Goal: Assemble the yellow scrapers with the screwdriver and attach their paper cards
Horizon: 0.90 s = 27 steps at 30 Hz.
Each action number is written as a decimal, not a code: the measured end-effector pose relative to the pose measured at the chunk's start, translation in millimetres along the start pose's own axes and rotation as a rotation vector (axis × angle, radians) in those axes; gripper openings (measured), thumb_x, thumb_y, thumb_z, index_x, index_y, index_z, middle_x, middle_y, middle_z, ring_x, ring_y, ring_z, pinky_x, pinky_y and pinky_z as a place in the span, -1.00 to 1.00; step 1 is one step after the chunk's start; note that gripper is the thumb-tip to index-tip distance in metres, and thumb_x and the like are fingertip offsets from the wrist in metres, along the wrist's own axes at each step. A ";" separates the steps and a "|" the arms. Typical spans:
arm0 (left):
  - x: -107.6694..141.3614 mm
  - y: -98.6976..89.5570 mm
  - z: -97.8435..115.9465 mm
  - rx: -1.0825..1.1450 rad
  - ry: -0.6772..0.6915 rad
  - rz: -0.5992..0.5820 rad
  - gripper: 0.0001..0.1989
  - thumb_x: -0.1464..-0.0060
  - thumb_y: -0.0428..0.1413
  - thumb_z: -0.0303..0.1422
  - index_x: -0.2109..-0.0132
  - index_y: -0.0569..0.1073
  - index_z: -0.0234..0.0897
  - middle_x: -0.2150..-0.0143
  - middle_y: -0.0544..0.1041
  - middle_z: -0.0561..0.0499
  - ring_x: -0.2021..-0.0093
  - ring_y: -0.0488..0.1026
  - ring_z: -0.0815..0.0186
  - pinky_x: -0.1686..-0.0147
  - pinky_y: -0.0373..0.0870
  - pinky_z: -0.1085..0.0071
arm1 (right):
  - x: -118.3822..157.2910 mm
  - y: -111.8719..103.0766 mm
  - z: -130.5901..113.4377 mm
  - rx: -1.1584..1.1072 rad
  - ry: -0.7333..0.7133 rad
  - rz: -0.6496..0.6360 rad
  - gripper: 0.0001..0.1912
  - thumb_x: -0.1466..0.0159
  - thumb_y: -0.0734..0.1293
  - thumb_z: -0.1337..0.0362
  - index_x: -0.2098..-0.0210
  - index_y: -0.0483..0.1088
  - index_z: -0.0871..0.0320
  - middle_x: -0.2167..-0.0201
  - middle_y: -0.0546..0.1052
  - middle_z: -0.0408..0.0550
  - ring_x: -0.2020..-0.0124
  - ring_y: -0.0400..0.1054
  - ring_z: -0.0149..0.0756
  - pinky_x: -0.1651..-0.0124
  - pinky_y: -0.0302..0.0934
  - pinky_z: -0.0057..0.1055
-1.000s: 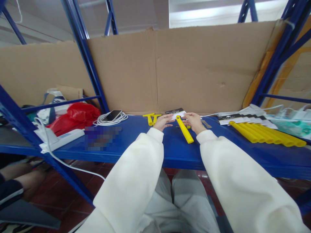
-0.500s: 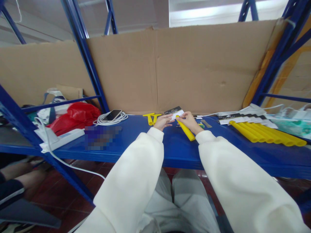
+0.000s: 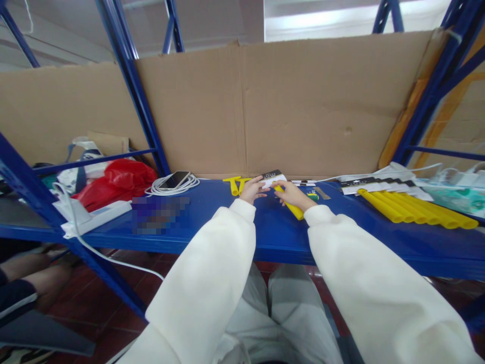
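Note:
A yellow-handled tool (image 3: 294, 210) slants across the middle of the bench, with a black-and-white card (image 3: 273, 176) at its far end. The card hides the tool's head. My left hand (image 3: 253, 190) is closed on the card's left edge. Curled over the upper part of the yellow handle, my right hand (image 3: 290, 194) is closed on it close to the card. Just left of my left hand lie two yellow T-shaped tools (image 3: 234, 186). A small green-and-yellow item (image 3: 312, 196) and a thin grey strip (image 3: 323, 193) rest beyond my right wrist.
Several yellow-handled tools with cards (image 3: 407, 210) lie in a row on the right of the blue bench (image 3: 220, 230). A phone (image 3: 175, 180) sits on a coiled white cable at left, near a power strip (image 3: 100, 218) and red bag (image 3: 125, 179). Cardboard (image 3: 303, 106) stands behind.
The card has tipped and turned, and more of its black printed band faces me. My right hand has shifted slightly left and curled further over the yellow handle.

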<state>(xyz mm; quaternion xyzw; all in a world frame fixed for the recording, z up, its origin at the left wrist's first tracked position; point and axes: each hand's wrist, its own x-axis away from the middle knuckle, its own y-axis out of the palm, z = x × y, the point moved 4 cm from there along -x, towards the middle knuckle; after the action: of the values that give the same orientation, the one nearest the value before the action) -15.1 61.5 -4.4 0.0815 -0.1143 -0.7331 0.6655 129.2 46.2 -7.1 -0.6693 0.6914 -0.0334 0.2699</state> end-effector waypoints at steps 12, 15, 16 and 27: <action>-1.6 -3.5 1.4 0.036 0.074 0.026 -0.41 -0.12 0.07 -0.54 -0.30 0.24 -0.25 -0.16 0.49 -0.22 0.33 0.62 0.30 0.56 0.38 0.56 | 7.8 -125.4 -4.8 0.388 0.117 0.424 -0.60 -0.13 0.29 0.55 0.06 0.52 0.22 0.43 0.54 -0.07 0.68 0.26 -0.44 0.50 0.29 -0.41; -2.8 -3.7 -0.2 0.034 0.061 0.026 -0.41 -0.09 0.13 -0.51 -0.28 0.27 -0.22 -0.13 0.51 -0.22 0.30 0.62 0.28 0.54 0.39 0.56 | 23.5 -187.9 1.2 0.639 0.263 0.487 -0.64 -0.14 0.33 0.54 0.07 0.52 0.27 0.44 0.55 0.01 0.63 0.28 -0.42 0.39 0.26 -0.39; -3.4 -3.8 -0.6 0.030 0.061 0.023 -0.40 -0.08 0.15 -0.50 -0.27 0.28 -0.22 -0.12 0.51 -0.22 0.30 0.62 0.26 0.52 0.40 0.55 | 29.3 -208.3 4.0 0.716 0.288 0.494 -0.66 -0.12 0.35 0.55 0.10 0.53 0.29 0.48 0.53 0.01 0.62 0.29 -0.41 0.35 0.25 -0.39; -3.2 -2.6 -0.1 -0.048 0.053 0.011 -0.39 -0.01 0.15 -0.51 -0.24 0.29 -0.26 -0.08 0.54 -0.25 0.32 0.62 0.25 0.48 0.41 0.50 | 82.1 -330.8 77.3 0.751 0.662 0.445 -0.73 -0.08 0.36 0.59 0.58 0.40 0.11 0.68 0.40 -0.03 0.60 0.34 -0.29 0.36 0.25 -0.33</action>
<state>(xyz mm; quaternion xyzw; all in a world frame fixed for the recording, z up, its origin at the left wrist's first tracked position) -17.3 64.9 -5.4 0.0842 -0.0793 -0.7294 0.6742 465.1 -40.5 34.9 -0.3183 0.8048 -0.4290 0.2587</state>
